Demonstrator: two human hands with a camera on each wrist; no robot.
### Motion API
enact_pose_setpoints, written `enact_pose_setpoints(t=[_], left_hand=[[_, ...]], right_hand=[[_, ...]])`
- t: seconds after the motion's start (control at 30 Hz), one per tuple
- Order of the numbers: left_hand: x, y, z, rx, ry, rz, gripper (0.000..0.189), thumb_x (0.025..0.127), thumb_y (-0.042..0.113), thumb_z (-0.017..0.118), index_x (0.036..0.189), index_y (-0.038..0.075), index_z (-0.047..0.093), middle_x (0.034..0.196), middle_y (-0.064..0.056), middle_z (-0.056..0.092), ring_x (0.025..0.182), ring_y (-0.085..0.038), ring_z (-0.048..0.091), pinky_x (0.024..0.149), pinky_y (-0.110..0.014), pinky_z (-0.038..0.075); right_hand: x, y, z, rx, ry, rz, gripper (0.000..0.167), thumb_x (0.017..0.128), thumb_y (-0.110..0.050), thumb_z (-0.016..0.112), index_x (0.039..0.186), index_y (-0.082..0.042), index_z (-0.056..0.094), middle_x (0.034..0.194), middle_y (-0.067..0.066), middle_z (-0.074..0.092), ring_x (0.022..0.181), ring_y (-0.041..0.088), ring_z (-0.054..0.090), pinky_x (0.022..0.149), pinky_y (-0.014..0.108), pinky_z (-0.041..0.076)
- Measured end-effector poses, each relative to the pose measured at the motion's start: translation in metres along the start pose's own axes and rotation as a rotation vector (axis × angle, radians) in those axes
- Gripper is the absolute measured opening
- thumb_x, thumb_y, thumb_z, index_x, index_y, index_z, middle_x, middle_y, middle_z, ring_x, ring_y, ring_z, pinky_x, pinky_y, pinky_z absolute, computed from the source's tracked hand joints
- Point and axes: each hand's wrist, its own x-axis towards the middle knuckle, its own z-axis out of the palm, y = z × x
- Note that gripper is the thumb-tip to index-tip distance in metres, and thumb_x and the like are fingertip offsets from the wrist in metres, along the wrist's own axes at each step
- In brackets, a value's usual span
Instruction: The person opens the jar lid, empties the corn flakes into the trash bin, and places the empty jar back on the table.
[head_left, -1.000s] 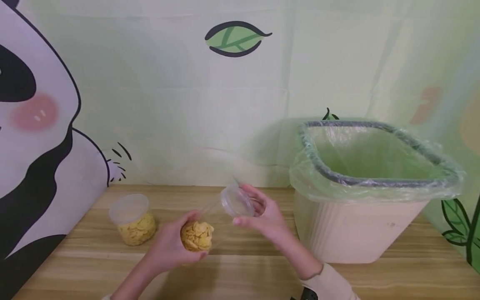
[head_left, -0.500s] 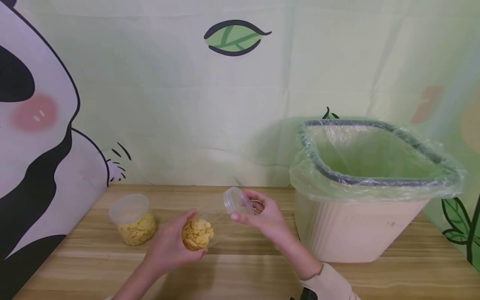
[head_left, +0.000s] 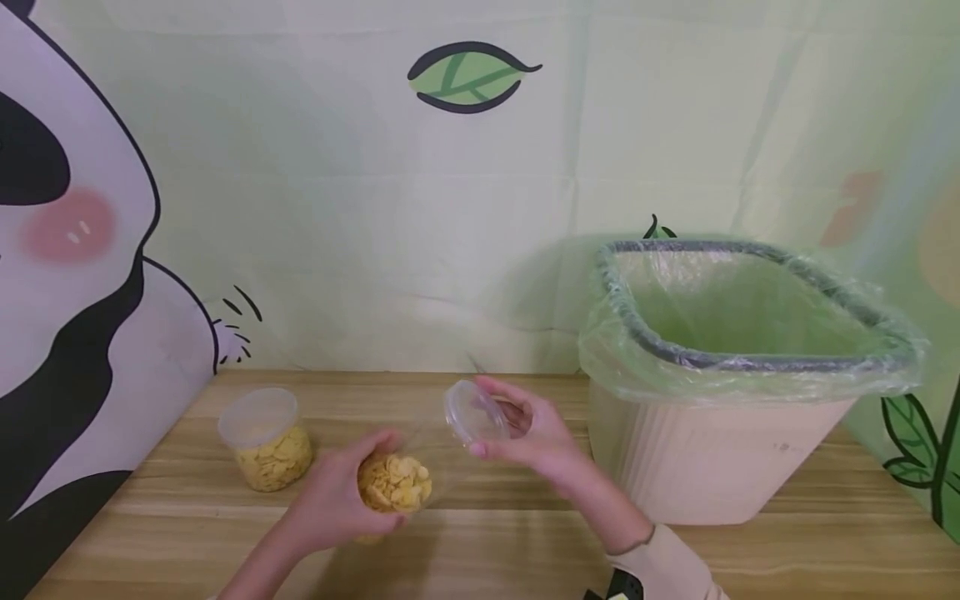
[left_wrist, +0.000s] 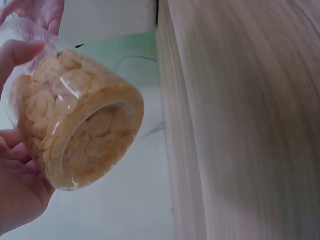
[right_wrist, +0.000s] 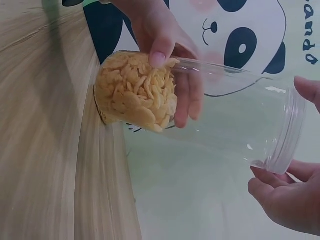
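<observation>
A tall clear plastic jar point(right_wrist: 225, 107) is held tilted over the table, its base toward the left. Corn flakes point(head_left: 395, 483) fill its lower part. My left hand point(head_left: 333, 500) grips the jar round the flake-filled end, thumb on one side and fingers on the other. At the far end, my right hand point(head_left: 536, 433) holds the clear lid point(head_left: 476, 417) between thumb and fingers, and the lid sits over the jar's mouth. In the left wrist view the jar's round bottom point(left_wrist: 100, 135) faces the camera, with flakes pressed against the wall.
A shorter clear tub point(head_left: 266, 442) of yellow flakes stands at the left on the wooden table point(head_left: 495, 550). To the right is a pale waste bin point(head_left: 720, 458) lined with a clear bag point(head_left: 757, 383). Behind hangs a panda-printed cloth point(head_left: 360, 208).
The lid end has dipped slightly and turned more toward the head camera, the right hand moving with it. The flakes show a little wider at the jar's lower end. Both hands keep their hold.
</observation>
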Motion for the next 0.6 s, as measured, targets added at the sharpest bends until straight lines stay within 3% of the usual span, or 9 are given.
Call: enact_pose_setpoints(t=[0.27, 0.43, 0.6], left_hand=[[-0.0019, -0.0006, -0.0033, -0.041, -0.063, -0.013, 0.077, 0.052, 0.02, 0.085, 0.121, 0.003, 0.054, 0.114, -0.007, 0.063, 0.098, -0.013, 0.058, 0.084, -0.029, 0.048], [-0.0016, 0.0, -0.0031, -0.056, -0.034, -0.022, 0.079, 0.051, 0.017, 0.085, 0.121, 0.001, 0.053, 0.114, -0.008, 0.062, 0.098, -0.014, 0.058, 0.084, -0.031, 0.048], [-0.0003, 0.0008, -0.0008, -0.012, 0.018, -0.031, 0.079, 0.051, 0.017, 0.085, 0.121, -0.001, 0.052, 0.113, -0.011, 0.062, 0.098, -0.02, 0.059, 0.083, -0.036, 0.049]], right_hand=[[-0.0021, -0.0008, -0.0021, 0.032, -0.097, -0.01, 0.084, 0.066, -0.006, 0.073, 0.14, -0.004, 0.033, 0.141, 0.017, 0.035, 0.126, 0.037, 0.035, 0.101, 0.042, 0.033], [-0.0015, 0.0011, -0.0015, 0.043, -0.073, 0.016, 0.088, 0.068, -0.02, 0.078, 0.14, -0.003, 0.031, 0.141, 0.018, 0.034, 0.126, 0.037, 0.036, 0.098, 0.041, 0.038], [0.0006, 0.0047, 0.0013, 0.046, 0.013, 0.059, 0.081, 0.073, -0.023, 0.074, 0.138, -0.001, 0.033, 0.139, 0.02, 0.036, 0.125, 0.035, 0.039, 0.095, 0.039, 0.041]])
